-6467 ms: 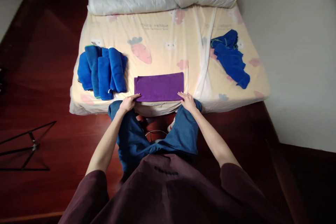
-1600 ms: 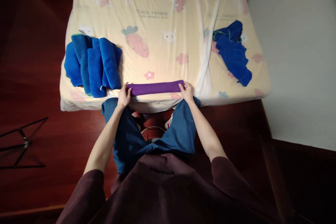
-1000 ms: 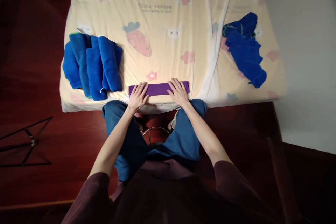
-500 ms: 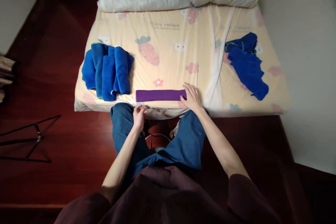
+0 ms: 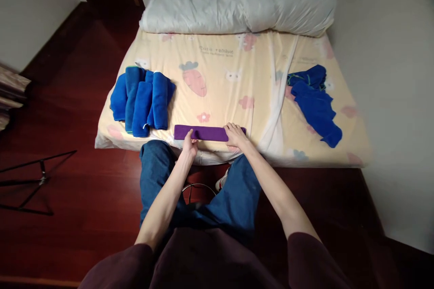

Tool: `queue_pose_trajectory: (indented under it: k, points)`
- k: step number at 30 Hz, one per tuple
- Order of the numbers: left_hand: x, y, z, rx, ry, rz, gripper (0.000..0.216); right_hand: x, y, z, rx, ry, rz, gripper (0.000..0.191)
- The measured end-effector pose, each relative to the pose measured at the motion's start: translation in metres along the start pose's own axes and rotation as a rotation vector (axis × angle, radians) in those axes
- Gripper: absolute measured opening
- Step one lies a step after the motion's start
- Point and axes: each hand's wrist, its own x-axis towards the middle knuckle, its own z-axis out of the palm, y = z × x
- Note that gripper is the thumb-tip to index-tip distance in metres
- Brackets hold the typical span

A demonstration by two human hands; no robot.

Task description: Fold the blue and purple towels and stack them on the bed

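A long strip of folded purple cloth, like a towel (image 5: pixel 210 133), lies along the front edge of the bed, parallel to it. At its left part, my left hand (image 5: pixel 190 144) pinches the near edge, thumb on top and the other fingers mostly hidden below. My right hand (image 5: pixel 234 135) is closed over the strip near its right end, fingers bent across the far edge. To the left lies a pile of rolled or folded blue towels (image 5: pixel 144 99). Farther right, a crumpled blue cloth (image 5: pixel 313 106) with green edging is spread loosely.
The bed (image 5: pixel 224 90) has a pale yellow sheet with carrot and rabbit prints. A thick whitish quilt (image 5: pixel 237 2) is heaped at the back. Black tripod-like legs (image 5: pixel 42 179) stand on the dark red floor at left. A wall (image 5: pixel 386 76) runs along the right.
My left hand has come up from beside my knee onto the purple towel. My right hand has shifted left and closed over it. The view has tilted slightly.
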Motion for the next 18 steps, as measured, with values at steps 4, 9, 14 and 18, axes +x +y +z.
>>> queue_pose_trajectory:
  k: [4, 9, 14, 18]
  points:
    - [0.011, -0.005, 0.009, -0.005, 0.063, 0.018, 0.018, -0.001, -0.002, 0.008, 0.03, 0.05, 0.013, 0.057]
    - [0.023, -0.005, 0.023, -0.049, 0.039, 0.078, 0.018, -0.001, -0.001, 0.013, 0.024, 0.087, 0.027, 0.048]
    - [0.027, 0.003, 0.031, -0.181, -0.079, 0.053, 0.006, -0.001, -0.002, 0.012, 0.049, 0.103, 0.049, 0.04]
    - [0.028, 0.012, 0.037, -0.182, -0.149, 0.05, 0.007, -0.001, -0.005, 0.005, 0.084, 0.111, 0.102, 0.037]
